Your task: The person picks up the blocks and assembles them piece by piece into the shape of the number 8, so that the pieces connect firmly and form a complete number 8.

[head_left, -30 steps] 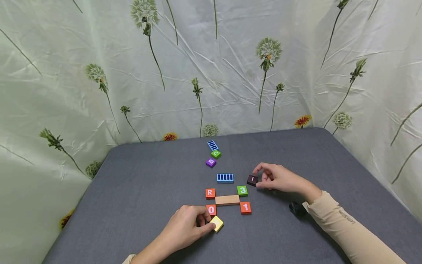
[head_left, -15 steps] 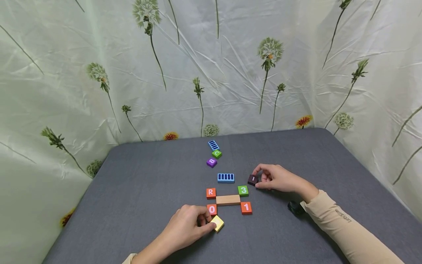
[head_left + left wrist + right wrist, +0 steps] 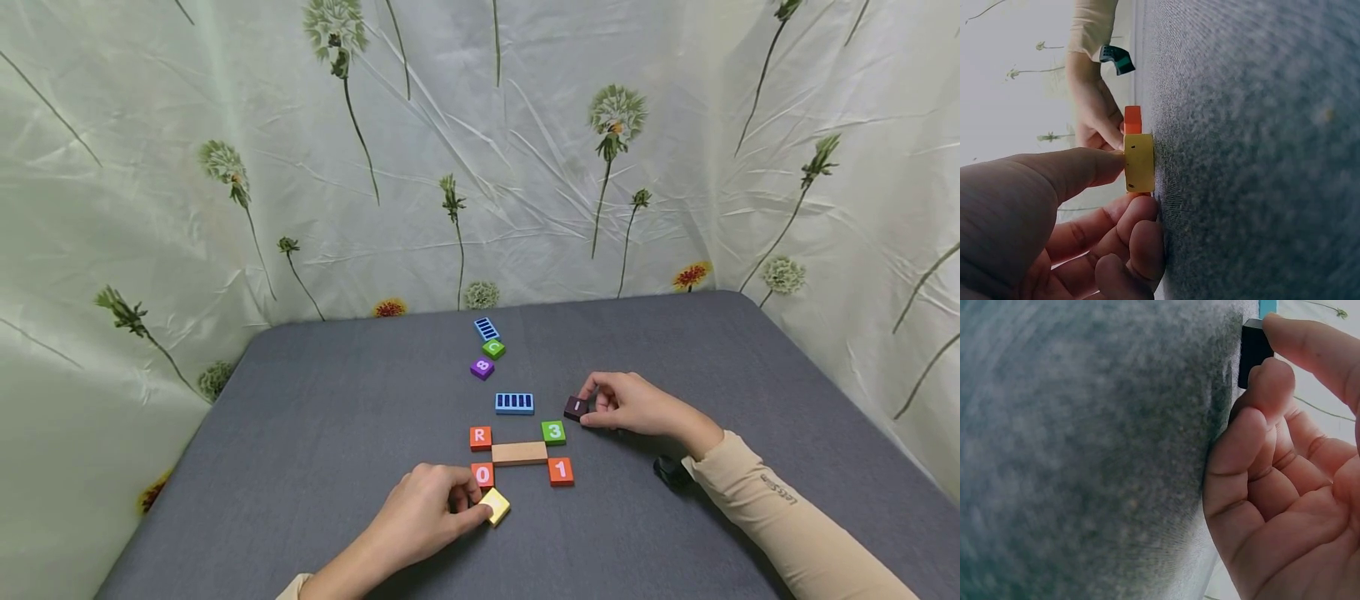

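Note:
My left hand (image 3: 431, 508) pinches a yellow square block (image 3: 494, 507) between thumb and fingers, low against the table. Just behind it lies an orange block with a 0 (image 3: 483, 475). On the other side, my right hand (image 3: 637, 404) holds a dark block with a white stroke (image 3: 576, 407) by its edges. A plain wooden bar (image 3: 519, 453) lies between the hands. Around its ends are an orange R block (image 3: 480, 437), a green 3 block (image 3: 553, 432) and an orange 1 block (image 3: 560, 471). The left wrist view shows the yellow block (image 3: 1139, 162) edge-on.
A blue slotted block (image 3: 514, 403) lies behind the bar. Farther back are a purple 8 block (image 3: 482, 367), a green C block (image 3: 492, 348) and another blue slotted block (image 3: 486, 328). Flowered cloth (image 3: 360, 250) hangs behind the grey table (image 3: 315, 400).
The fingers of my right hand have closed in slightly on the dark block. My left hand stays on the yellow block, and the other blocks lie as before.

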`<state>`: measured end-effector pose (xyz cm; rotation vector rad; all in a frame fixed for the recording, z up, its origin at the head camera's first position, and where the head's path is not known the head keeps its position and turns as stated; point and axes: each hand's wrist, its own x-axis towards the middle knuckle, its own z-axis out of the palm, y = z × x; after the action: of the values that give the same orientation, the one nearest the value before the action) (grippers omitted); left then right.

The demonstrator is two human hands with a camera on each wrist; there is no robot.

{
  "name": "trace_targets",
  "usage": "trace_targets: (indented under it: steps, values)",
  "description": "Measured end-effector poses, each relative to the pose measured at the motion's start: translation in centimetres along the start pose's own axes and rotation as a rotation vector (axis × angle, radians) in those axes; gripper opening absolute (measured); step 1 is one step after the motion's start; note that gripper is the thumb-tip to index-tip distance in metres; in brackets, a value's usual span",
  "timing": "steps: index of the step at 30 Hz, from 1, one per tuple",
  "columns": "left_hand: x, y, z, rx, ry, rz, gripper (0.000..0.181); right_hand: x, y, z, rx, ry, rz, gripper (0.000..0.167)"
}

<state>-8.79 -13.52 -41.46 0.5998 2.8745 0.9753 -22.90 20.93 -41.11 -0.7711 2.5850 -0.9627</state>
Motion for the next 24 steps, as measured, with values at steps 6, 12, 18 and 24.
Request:
trace_targets:
  steps: [6, 12, 18, 24]
  values:
    - [-0.03, 0.23, -0.03, 0.027, 0.021, 0.014, 0.024, -0.04, 0.12, 0.02, -0.008, 0.007, 0.014, 0.027]
    - [0.14, 0.56, -0.33, 0.019, 0.013, 0.029, 0.021, -0.07, 0.07, 0.04, -0.016, 0.015, 0.013, 0.026]
    - [0.23, 0.48, -0.48, -0.011, -0.043, 0.057, 0.018, -0.14, -0.14, 0.06, -0.012, 0.02, 0.016, 0.026]
    - [0.18, 0.32, -0.35, -0.004, -0.036, 0.093, 0.017, -0.29, -0.31, 0.07, -0.016, 0.04, 0.016, 0.026]
